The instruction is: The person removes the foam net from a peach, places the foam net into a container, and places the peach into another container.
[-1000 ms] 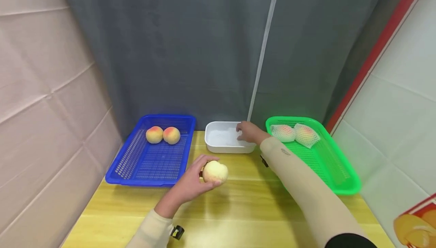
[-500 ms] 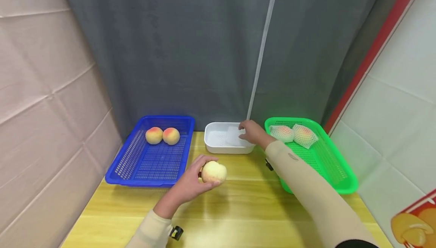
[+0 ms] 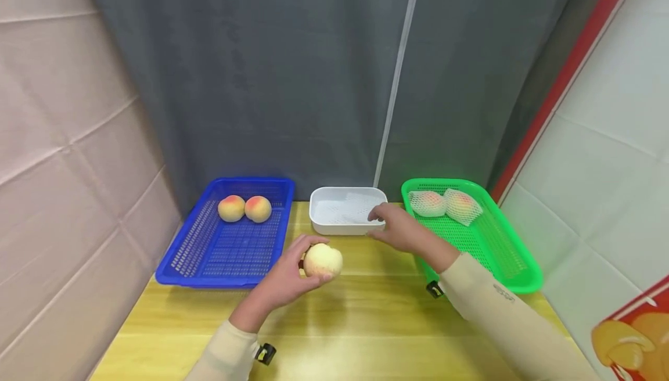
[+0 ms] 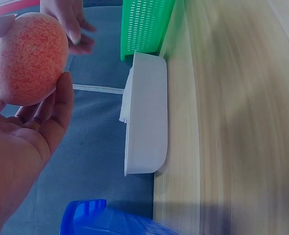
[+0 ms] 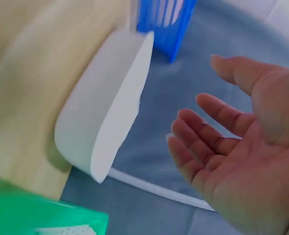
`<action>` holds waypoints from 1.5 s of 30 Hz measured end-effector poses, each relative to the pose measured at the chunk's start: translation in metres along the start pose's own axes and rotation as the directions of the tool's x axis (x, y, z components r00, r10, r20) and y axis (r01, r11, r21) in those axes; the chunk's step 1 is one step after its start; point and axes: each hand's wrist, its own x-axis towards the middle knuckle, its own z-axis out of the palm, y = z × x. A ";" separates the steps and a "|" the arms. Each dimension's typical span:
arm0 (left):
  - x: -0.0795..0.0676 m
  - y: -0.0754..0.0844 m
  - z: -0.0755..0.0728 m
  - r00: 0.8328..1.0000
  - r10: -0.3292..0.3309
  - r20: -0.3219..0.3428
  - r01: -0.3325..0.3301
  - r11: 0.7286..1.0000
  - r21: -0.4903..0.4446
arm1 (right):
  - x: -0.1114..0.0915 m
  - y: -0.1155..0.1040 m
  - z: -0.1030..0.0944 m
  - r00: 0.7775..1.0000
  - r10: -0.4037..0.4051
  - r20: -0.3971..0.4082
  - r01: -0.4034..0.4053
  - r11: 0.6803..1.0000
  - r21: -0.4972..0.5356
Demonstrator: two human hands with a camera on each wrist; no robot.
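Left hand (image 3: 284, 279) pinches a round, speckled peach (image 3: 323, 260) while the right hand (image 3: 401, 230) hovers, loosely spread, by a smooth-walled tray (image 3: 341, 229).

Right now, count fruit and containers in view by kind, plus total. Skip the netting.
Blue basket: 1
Green basket: 1
White tub: 1
Bare peaches: 3 (two in the blue basket, one in the left hand)
Net-covered peaches: 2 (both in the green basket)
Total: 8
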 end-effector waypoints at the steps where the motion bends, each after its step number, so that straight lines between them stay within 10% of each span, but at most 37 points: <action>1: 0.000 -0.001 0.000 1.000 0.001 0.000 -0.001 1.000 -0.001 | -0.009 -0.004 0.002 1.000 -0.004 -0.004 0.004 1.000 0.008; 12: -0.001 -0.003 -0.003 1.000 0.026 -0.010 -0.026 1.000 0.002 | -0.078 -0.018 0.026 0.997 0.004 -0.076 0.005 0.993 0.115; 28: -0.001 -0.003 -0.016 0.998 0.057 -0.008 -0.056 0.996 0.072 | -0.092 -0.014 0.045 0.996 -0.017 -0.093 0.036 0.979 0.203; 45: -0.003 0.003 -0.129 0.997 -0.065 -0.048 0.073 0.982 0.175 | -0.100 -0.012 0.052 0.997 -0.001 -0.083 0.021 0.969 0.246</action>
